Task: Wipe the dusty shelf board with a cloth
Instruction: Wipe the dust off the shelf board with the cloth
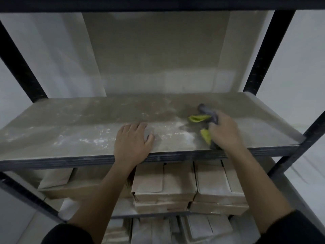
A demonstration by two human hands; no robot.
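the right hand (224, 132) is clenched around a bunched cloth (207, 118), grey with yellow-green folds showing, pressed onto the right part of the shelf board (70, 120) close to its front edge. the left hand (132, 141) lies flat and released on the board near the middle, fingers spread, palm over the front lip, holding nothing. pale dust streaks cover the left and centre of the board, with a white smear just left of the cloth, so most of the wiping looks not yet done. the likely trouble from here: a stroke toward the front edge would push dust off the lip onto the cardboard boxes (190, 184) stacked on the shelf below. the cloth is balled up rather than spread, so it probably smears and misses bands instead of lifting dust. the bracing left hand sits in the dusty zone, and would leave an unwiped patch unless it shifts.
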